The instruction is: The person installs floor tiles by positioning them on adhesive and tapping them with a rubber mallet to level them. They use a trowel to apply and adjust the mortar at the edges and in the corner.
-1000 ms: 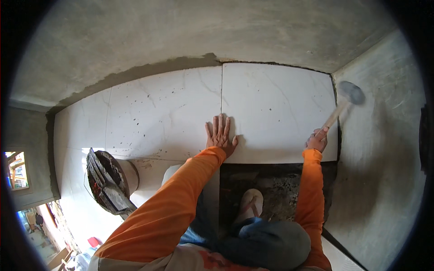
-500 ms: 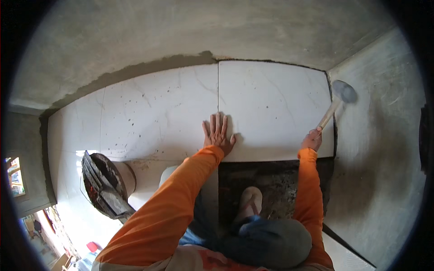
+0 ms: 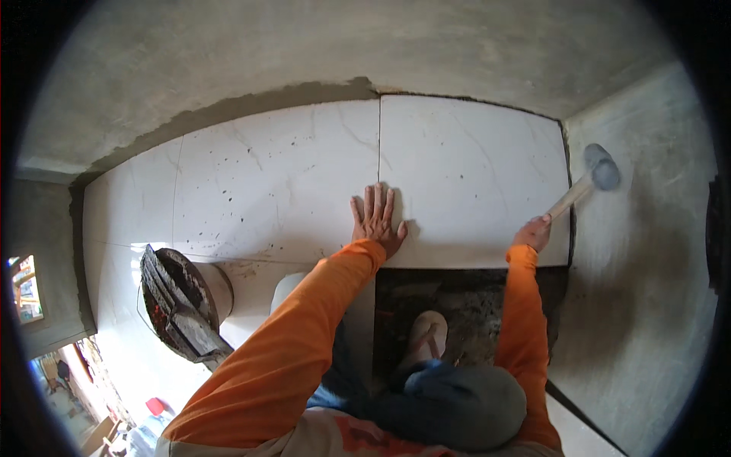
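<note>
My left hand [image 3: 376, 222] lies flat with its fingers spread across the joint between two white, grey-veined floor tiles. Under its right part is the right-hand tile [image 3: 472, 167], which reaches nearly to the right wall; the left-hand tile [image 3: 266, 175] is speckled with dark mortar bits. In my right hand [image 3: 533, 233] is the wooden handle of a rubber mallet [image 3: 571, 196]. Its grey head, a little blurred, is raised beside the right wall, past the tile's right edge, and appears not to touch the tile.
Left of my arm stands a mortar-caked bucket [image 3: 217, 293] with a trowel-like tool [image 3: 190, 331] lying across it. Dark bare ground [image 3: 476, 312] lies in front of the right tile, where my sandalled foot [image 3: 426, 335] rests. Concrete walls [image 3: 640, 251] enclose the far and right sides.
The mallet head has swung slightly right, away from the tile, and my right hand has shifted a little with it. My left hand stays on the tile joint; the whole view has moved slightly.
</note>
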{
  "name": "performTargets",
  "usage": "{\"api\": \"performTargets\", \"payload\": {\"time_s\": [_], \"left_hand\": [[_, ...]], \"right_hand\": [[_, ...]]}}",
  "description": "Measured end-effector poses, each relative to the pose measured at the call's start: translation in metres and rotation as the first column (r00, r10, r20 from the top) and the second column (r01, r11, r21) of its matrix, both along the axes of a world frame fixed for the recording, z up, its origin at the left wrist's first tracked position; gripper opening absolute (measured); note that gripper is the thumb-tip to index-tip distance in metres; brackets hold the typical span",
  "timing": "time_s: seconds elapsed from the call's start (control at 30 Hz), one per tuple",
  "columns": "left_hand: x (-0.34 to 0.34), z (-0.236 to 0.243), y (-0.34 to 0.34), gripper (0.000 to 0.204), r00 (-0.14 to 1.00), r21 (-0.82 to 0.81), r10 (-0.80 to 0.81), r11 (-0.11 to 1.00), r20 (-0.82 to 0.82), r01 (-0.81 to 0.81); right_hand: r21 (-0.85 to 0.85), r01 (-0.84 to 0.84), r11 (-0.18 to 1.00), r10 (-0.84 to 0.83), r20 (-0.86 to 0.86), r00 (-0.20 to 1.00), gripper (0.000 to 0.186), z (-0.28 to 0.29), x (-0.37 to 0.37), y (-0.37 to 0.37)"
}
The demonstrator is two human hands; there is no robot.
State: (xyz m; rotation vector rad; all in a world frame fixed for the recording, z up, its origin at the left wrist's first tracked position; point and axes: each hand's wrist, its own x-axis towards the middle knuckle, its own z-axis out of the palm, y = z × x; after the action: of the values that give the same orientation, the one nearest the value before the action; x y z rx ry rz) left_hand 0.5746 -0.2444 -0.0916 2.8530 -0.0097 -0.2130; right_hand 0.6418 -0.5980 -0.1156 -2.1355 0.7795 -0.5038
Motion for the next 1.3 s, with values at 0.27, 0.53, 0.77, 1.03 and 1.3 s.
{"api": "performTargets", "payload": {"time_s": [0.27, 0.53, 0.77, 1.03, 1.3], "left_hand": [[0.003, 0.002, 0.002, 0.077, 0.999, 0.018, -0.005, 1.0, -0.033, 0.005], [0.033, 0.019, 0.0, 0.077, 1.0, 0.031, 0.003, 1.0, -0.026, -0.002], [0.015, -0.009, 0.004, 0.076, 0.998, 0.117, -0.024, 0.993, 0.059, 0.017], [0.042, -0.019, 0.01, 0.068, 0.991, 0.124, -0.069, 0.991, 0.118, 0.054], [0.042, -0.016, 0.013, 0.067, 0.992, 0.174, -0.077, 0.983, 0.097, 0.06]], "right_hand": [[-0.406, 0.054, 0.912, 0.044, 0.227, 0.973, 0.049, 0.018, 0.017, 0.034], [-0.424, -0.123, 0.897, 0.141, 0.011, 0.99, 0.058, 0.007, 0.033, 0.013], [-0.442, -0.186, 0.877, 0.189, -0.038, 0.981, 0.062, 0.002, 0.025, 0.016], [-0.343, -0.266, 0.901, 0.097, -0.439, 0.893, 0.067, 0.003, 0.014, 0.003], [-0.422, -0.181, 0.888, 0.057, -0.291, 0.955, 0.07, 0.011, 0.028, 0.011]]}}
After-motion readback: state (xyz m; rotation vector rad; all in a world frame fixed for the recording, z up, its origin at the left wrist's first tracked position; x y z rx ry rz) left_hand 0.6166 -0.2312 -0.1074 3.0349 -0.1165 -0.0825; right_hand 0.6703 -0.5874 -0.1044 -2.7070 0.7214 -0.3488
